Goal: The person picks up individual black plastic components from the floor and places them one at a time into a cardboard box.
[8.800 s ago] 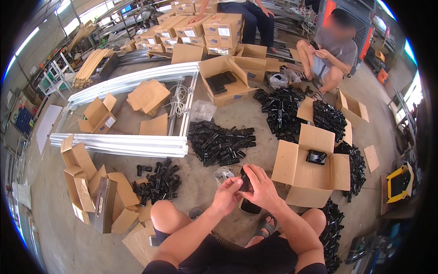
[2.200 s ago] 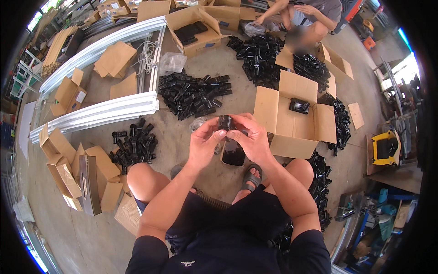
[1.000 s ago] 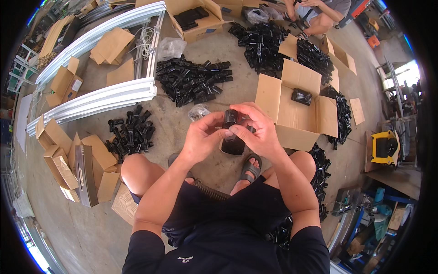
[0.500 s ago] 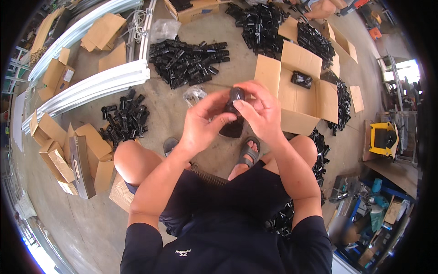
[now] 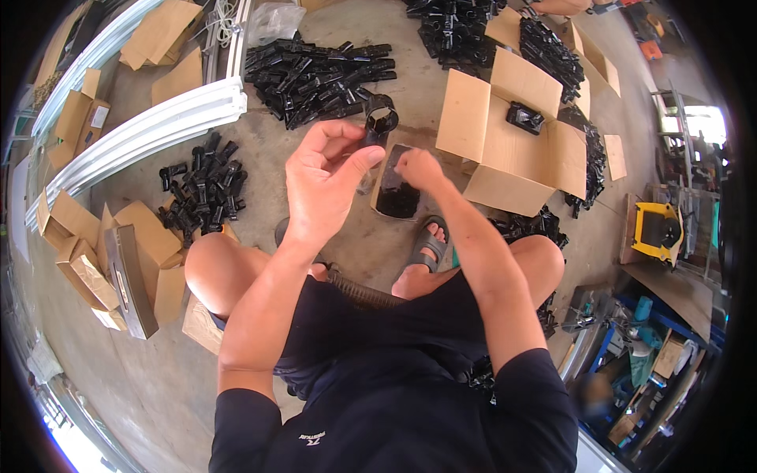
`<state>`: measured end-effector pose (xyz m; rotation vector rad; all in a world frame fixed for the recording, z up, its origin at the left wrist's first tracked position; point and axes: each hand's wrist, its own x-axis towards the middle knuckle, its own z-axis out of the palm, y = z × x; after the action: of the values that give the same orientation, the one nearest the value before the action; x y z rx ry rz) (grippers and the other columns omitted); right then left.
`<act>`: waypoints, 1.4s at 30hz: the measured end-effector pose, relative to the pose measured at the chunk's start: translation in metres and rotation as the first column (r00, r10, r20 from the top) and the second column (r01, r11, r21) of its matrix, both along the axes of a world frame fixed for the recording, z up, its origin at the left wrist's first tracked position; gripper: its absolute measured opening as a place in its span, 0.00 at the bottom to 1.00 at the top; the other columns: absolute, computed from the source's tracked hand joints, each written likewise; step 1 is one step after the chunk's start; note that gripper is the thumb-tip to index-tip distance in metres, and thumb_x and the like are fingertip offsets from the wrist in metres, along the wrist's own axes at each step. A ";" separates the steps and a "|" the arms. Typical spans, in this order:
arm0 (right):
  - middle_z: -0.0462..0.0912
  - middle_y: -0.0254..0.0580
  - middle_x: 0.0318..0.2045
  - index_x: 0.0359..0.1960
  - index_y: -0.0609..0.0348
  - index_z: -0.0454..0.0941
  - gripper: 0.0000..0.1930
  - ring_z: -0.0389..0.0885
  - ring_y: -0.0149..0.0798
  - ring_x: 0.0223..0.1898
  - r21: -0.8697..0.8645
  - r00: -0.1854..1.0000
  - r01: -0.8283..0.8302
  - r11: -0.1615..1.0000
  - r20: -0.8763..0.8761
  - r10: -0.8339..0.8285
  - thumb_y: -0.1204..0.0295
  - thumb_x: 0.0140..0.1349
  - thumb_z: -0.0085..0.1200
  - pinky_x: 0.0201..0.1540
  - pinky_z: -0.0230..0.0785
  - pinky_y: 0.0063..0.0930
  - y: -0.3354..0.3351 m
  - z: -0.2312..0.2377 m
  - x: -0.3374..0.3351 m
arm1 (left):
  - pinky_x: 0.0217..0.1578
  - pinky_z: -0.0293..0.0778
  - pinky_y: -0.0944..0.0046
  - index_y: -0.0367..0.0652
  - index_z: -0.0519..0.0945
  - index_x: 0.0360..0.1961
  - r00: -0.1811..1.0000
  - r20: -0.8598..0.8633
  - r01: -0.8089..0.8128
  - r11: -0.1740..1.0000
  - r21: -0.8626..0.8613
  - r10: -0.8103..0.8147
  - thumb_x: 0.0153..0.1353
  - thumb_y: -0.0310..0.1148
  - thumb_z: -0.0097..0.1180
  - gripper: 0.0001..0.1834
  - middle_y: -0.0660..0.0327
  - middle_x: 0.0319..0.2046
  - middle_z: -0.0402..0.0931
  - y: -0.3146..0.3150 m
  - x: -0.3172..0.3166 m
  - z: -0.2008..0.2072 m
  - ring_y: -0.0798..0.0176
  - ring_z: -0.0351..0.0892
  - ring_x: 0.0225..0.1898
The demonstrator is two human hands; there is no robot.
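My left hand (image 5: 325,177) is raised over the floor, thumb and fingers pinched on a black pipe clamp (image 5: 382,114) whose round ring points up. Beyond and to the right of it, my right hand (image 5: 419,169) hangs at the upper right of a small open box (image 5: 376,191). Dark small parts (image 5: 399,200) fill the near end of that box, too fine to make out singly. The right fingers are curled in; whatever they may hold is hidden.
Black fittings lie in heaps ahead (image 5: 315,75), at left (image 5: 206,189) and far right (image 5: 453,35). An open carton (image 5: 512,150) at right has one black piece (image 5: 524,117) inside. White metal profiles (image 5: 150,138) and cardboard boxes (image 5: 138,268) occupy the left. My sandalled foot (image 5: 426,252) is near the small box.
My right hand has let go of the black clamp and moved right, to the small box. My left hand keeps the clamp, slightly farther left and higher, its ring now showing.
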<state>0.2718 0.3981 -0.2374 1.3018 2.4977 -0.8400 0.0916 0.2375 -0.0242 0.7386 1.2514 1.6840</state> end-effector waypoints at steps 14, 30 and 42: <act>0.86 0.55 0.43 0.41 0.62 0.81 0.10 0.85 0.54 0.49 0.092 0.968 -0.181 0.979 0.192 0.161 0.72 0.64 0.50 0.50 0.80 0.43 -0.058 -0.066 -0.007 | 0.45 0.83 0.58 0.41 0.63 0.73 0.482 -0.870 -0.018 0.994 0.105 0.101 0.54 0.23 0.72 0.46 0.53 0.45 0.87 0.000 -0.025 -0.005 0.51 0.87 0.43; 0.84 0.43 0.38 0.45 0.65 0.83 0.08 0.82 0.32 0.33 -0.200 0.661 0.031 0.979 -0.730 -0.170 0.81 0.65 0.59 0.35 0.74 0.26 -0.028 0.231 -0.015 | 0.30 0.80 0.57 0.45 0.58 0.77 0.256 -0.964 -0.028 0.998 0.059 0.065 0.53 0.23 0.65 0.49 0.63 0.30 0.78 -0.001 -0.008 -0.014 0.58 0.78 0.31; 0.83 0.44 0.35 0.37 0.63 0.82 0.08 0.82 0.49 0.39 0.406 0.576 -0.141 0.903 -0.708 0.408 0.82 0.54 0.64 0.40 0.77 0.40 -0.052 0.201 -0.033 | 0.30 0.81 0.56 0.40 0.54 0.78 0.167 -0.986 -0.035 0.999 -0.036 -0.030 0.51 0.21 0.62 0.51 0.59 0.26 0.77 -0.010 0.002 -0.012 0.57 0.79 0.29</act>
<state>0.2388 0.3461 -0.0366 0.5705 3.5257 -1.1523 0.0934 0.2277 -0.0363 2.0290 2.1368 0.9755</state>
